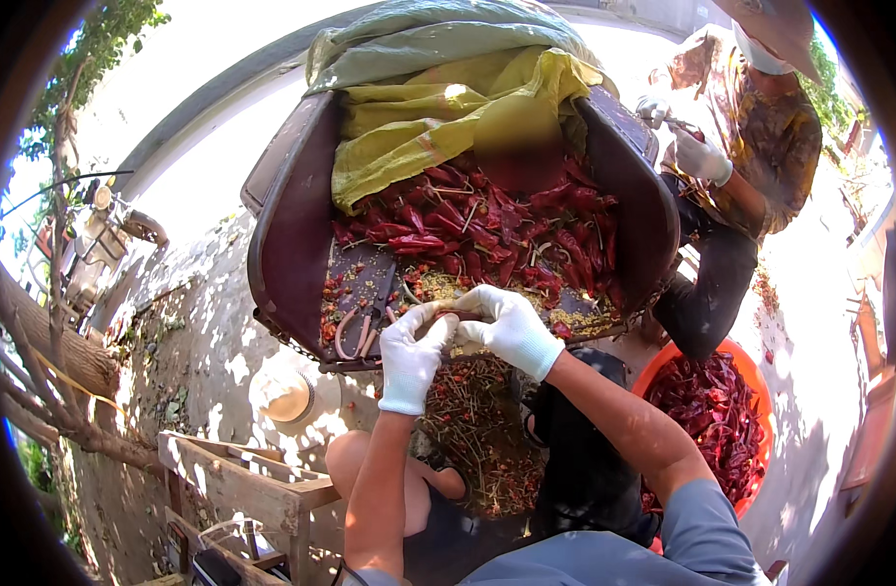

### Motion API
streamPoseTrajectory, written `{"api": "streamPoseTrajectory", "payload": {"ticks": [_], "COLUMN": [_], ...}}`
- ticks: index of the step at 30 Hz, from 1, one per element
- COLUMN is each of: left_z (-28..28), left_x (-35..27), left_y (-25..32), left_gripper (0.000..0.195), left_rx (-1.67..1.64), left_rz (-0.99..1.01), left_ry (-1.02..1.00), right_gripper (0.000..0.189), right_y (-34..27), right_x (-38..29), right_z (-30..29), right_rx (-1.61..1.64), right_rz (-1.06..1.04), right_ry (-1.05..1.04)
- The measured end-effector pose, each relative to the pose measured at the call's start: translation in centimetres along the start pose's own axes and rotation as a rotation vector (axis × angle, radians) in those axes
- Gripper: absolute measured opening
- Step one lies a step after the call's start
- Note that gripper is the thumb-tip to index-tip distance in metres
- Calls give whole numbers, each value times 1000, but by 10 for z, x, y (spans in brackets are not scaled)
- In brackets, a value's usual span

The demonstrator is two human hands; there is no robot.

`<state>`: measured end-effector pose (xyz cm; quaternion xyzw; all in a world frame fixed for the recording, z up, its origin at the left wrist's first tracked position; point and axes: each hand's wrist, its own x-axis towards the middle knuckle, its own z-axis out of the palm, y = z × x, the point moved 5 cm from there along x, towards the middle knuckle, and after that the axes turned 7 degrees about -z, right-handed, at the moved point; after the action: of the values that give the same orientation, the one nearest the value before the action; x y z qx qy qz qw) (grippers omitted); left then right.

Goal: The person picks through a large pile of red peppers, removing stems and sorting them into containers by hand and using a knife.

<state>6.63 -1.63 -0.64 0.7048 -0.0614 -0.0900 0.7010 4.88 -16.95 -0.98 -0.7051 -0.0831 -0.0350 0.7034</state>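
My left hand (416, 351) and my right hand (508, 328), both in white knit gloves, meet above the front edge of a dark metal cart bed (287, 234). Between their fingertips is a dried red chili pepper (459, 315), mostly covered by the fingers. A heap of dried red chilies (485, 227) fills the middle of the bed, partly under a yellow woven sack (404, 139). Pale seeds (591, 316) and bits lie along the front. Left of my hands rest scissors (360, 329) with pinkish handles, beside more loose bits.
An orange-red tub (767, 417) of chilies stands at right. A co-worker (756, 146) in white gloves sits beyond it. Stems and scraps (485, 439) cover the ground below the cart. A wooden frame (235, 469), a pale round container (283, 395) and a tree trunk (59, 337) are at left.
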Motion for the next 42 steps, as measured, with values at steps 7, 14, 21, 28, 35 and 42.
{"api": "streamPoseTrajectory", "payload": {"ticks": [7,14,21,28,35,42], "left_z": [-36,-36,-28,-9,-20,-29], "left_x": [4,7,9,0,-8,-9], "left_y": [1,-16,-17,10,18,18], "left_gripper": [13,21,29,39,38,23], "left_rx": [-356,-586,-572,-64,403,347], "left_rz": [-92,-226,-239,32,398,374], "left_ry": [78,-4,20,21,89,107], "right_gripper": [22,26,32,30,37,40], "right_y": [-5,15,4,5,3,-23], "right_x": [71,103,80,44,36,31], "right_z": [-58,-58,-61,-12,10,21], "right_rx": [-889,-1341,-216,348,219,-5], "right_rz": [-212,-122,194,329,365,242], "right_ry": [422,342,371,50,-79,-196]}}
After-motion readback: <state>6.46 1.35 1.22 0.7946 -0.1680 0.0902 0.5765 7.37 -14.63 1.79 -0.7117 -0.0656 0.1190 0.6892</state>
